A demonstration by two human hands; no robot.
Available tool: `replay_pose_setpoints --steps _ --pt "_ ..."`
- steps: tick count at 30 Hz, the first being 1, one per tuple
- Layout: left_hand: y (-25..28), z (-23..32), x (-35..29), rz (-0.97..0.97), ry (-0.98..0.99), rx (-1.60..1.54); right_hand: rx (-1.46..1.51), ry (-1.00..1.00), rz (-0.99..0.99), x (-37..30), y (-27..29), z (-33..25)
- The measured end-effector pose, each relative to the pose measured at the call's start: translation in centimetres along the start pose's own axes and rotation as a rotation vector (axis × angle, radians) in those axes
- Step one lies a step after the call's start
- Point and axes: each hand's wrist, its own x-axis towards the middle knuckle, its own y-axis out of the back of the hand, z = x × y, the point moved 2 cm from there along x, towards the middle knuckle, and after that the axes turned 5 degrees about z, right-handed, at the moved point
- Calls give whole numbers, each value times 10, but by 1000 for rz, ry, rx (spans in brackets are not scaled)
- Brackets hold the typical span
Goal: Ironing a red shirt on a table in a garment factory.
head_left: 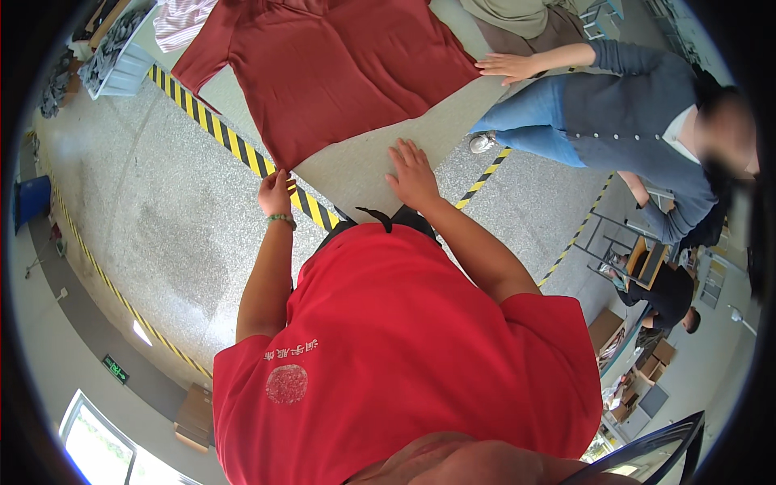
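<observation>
A dark red shirt (339, 73) lies spread over a pale table (360, 174), its hem towards me and one sleeve (198, 65) at the far left. My left hand (276, 194), a green bracelet at its wrist, is closed in a pinch on the shirt's near left corner, at the table's edge. On bare tabletop to the right, my right hand (414, 176) rests palm down with fingers stretched, apart from the hem and holding nothing. Across from it, a co-worker's hand (508, 66) lies flat at the shirt's right edge.
The co-worker (630, 113) stands close by the table's right side. Striped garments (179, 24) lie at the far left corner, olive cloth (517, 16) at the far right. A white crate (121, 73) of grey cloth stands left. Yellow-black tape (230, 137) marks the floor.
</observation>
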Motion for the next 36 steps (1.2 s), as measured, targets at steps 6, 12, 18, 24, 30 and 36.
replay_pose_setpoints --steps 6,12,18,24,30,36 --pt "-7 4 -6 -13 -9 -15 11 -8 8 -1 9 6" --pt "-17 23 -25 -12 -65 66 17 -16 15 -5 16 3" --pt "-41 45 -44 -102 -131 306 19 -18 20 -5 18 4" --pt "-95 79 -35 -177 69 444 18 -19 23 4 18 6" --pt "-100 60 -8 -219 108 396 30 -15 20 11 13 8" --pt "-55 49 -43 -305 134 124 48 -27 23 15 14 15"
